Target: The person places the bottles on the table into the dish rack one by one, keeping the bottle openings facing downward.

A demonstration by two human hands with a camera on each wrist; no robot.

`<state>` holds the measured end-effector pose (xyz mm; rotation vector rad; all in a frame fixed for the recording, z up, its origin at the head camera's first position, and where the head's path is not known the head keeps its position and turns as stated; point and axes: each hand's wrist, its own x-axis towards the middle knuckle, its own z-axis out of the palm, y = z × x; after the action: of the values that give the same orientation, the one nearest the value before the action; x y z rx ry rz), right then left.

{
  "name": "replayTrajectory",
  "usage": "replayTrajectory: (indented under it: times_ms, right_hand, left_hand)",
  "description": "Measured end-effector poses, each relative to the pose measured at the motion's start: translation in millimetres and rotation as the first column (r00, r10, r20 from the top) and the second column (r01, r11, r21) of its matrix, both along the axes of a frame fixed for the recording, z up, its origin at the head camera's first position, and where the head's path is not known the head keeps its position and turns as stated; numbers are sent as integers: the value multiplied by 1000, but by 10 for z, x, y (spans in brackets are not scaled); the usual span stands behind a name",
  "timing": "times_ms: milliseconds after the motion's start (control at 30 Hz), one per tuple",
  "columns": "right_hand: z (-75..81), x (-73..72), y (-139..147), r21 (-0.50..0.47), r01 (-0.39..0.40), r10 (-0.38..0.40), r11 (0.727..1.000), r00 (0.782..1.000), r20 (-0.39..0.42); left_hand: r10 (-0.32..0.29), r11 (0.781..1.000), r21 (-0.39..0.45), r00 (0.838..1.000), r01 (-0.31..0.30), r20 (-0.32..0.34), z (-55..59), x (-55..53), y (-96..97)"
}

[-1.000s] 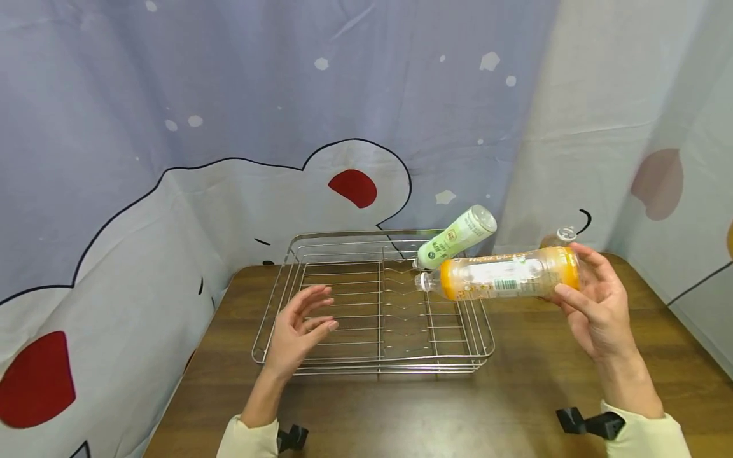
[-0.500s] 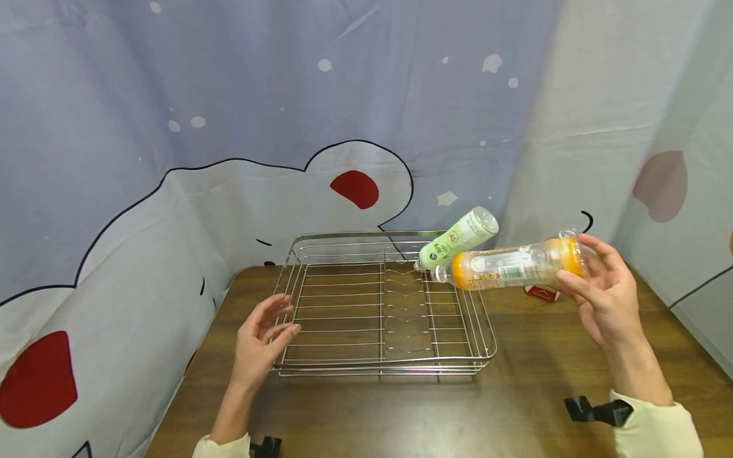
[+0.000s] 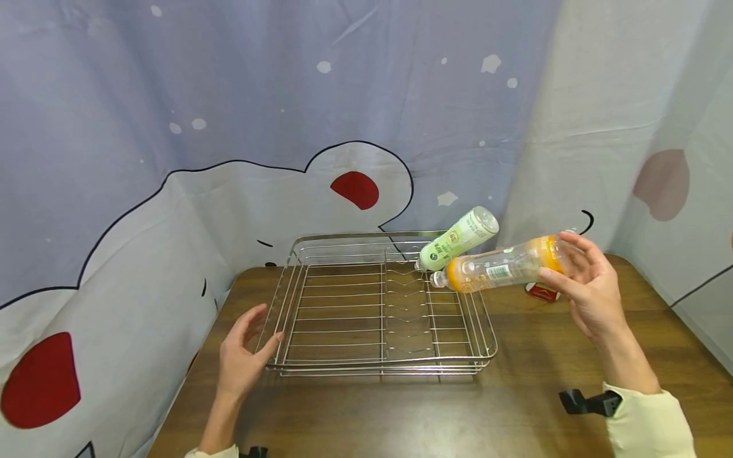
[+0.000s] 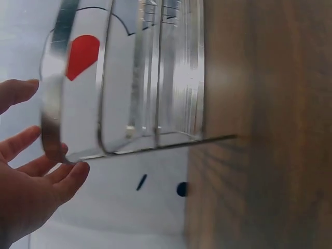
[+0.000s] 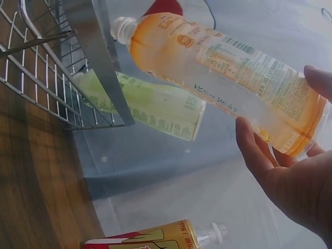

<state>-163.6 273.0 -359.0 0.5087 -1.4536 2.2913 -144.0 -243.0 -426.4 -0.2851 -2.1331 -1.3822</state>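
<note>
My right hand (image 3: 595,296) holds a clear plastic bottle (image 3: 498,267) with orange label bands by its base end. The bottle lies nearly level over the right side of a wire dish rack (image 3: 338,366), its uncapped neck pointing left and slightly down. Behind it a green-labelled bottle (image 3: 455,242) leans neck-down in the rack's back right corner. At the rack's front left corner is my left hand (image 3: 240,362), thumb and fingers apart; in the left wrist view its fingertips (image 4: 78,174) are right at the rack's rim (image 4: 52,114).
A bottle with a red and gold label (image 5: 150,236) stands on the wooden table (image 3: 389,413) to the right of the rack, mostly hidden behind the right hand in the head view. A patterned curtain (image 3: 258,95) hangs close behind the table.
My left hand has moved left and down from over the rack to its left corner. The orange-labelled bottle has shifted slightly, its neck now tilted lower, still held by the right hand.
</note>
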Motion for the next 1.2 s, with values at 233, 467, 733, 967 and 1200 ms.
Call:
replayTrajectory:
  times_ms: [233, 467, 733, 967, 1200]
  right_hand:
    - [-12, -50, -36, 70, 11, -13, 998, 1000, 26]
    - [-16, -93, -68, 144, 43, -51, 989, 997, 54]
    - [-30, -138, -125, 232, 91, -112, 969, 990, 83]
    - [-36, -191, -169, 297, 93, -126, 950, 988, 91]
    - [-64, -257, -203, 370, 103, -154, 923, 982, 110]
  left_hand:
    - [55, 997, -57, 996, -51, 69, 94, 121, 117]
    - [61, 997, -62, 983, -51, 172, -176, 25, -3]
    - [4, 1000, -10, 968, -2, 249, -314, -29, -75]
    - [-22, 1000, 14, 929, 18, 369, -291, 3, -71]
    - [-84, 996, 65, 903, 63, 422, -291, 12, -75]
